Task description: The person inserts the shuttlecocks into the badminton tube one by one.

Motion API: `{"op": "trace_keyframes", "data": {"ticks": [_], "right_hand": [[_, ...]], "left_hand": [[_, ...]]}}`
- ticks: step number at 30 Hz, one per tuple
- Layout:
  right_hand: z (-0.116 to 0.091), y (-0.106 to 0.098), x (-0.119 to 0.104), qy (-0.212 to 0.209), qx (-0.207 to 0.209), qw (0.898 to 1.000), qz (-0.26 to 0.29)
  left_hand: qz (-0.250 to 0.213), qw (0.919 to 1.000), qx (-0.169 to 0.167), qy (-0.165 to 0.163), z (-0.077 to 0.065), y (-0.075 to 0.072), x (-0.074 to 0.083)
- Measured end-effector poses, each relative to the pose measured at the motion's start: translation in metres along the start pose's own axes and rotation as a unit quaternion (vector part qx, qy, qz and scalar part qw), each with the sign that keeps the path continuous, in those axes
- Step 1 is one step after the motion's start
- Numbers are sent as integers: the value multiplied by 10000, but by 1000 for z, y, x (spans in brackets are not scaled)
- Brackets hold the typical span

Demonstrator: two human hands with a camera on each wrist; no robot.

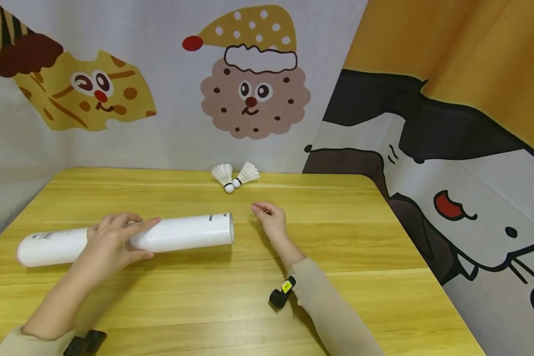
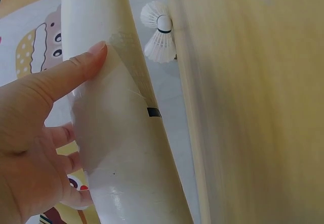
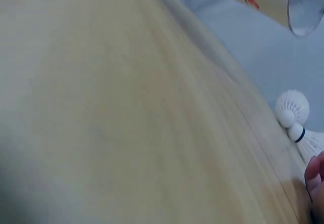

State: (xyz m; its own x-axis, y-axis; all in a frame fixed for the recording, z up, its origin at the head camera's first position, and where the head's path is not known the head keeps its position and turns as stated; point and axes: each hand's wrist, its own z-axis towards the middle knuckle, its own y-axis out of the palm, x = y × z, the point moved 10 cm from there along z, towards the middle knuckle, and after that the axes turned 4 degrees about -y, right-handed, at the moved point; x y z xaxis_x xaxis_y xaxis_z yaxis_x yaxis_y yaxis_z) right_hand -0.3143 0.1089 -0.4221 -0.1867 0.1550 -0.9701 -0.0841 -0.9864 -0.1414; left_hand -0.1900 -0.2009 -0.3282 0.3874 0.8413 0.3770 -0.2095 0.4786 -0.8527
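Note:
A long white tube (image 1: 182, 233) lies slanted across the left half of the head view, its open end to the right. My left hand (image 1: 111, 240) grips the tube near its middle, thumb on the near side and fingers over the top. In the left wrist view the thumb (image 2: 81, 70) presses along the tube's side. My right hand (image 1: 272, 222) is just right of the tube's open end, holding nothing, fingers loosely bent. Two white shuttlecocks (image 1: 223, 175) with dark bands sit beyond it at the table's back edge, their round tips together.
The wooden table (image 1: 231, 301) has its far edge against a printed curtain (image 1: 169, 143) with cartoon figures. More of that curtain hangs along the right side. A black wrist camera (image 1: 281, 294) is strapped at the right sleeve, another (image 1: 86, 342) at the left.

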Motion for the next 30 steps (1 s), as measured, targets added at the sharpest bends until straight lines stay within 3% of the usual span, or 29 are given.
{"op": "trace_keyframes", "data": {"ticks": [6,16,20,30], "right_hand": [[16,-2,15,32,220,9997,-106],[40,3,26,853,-14,9961,210],[53,4,23,873,-62,9958,263],[77,1,30,901,-172,9955,-250]], "left_hand": [[3,10000,12,44,0,0,1],[54,10000,44,57,0,-2,2],[55,10000,29,60,-1,-3,1],[-27,10000,-84,11,1,-1,1]]}}
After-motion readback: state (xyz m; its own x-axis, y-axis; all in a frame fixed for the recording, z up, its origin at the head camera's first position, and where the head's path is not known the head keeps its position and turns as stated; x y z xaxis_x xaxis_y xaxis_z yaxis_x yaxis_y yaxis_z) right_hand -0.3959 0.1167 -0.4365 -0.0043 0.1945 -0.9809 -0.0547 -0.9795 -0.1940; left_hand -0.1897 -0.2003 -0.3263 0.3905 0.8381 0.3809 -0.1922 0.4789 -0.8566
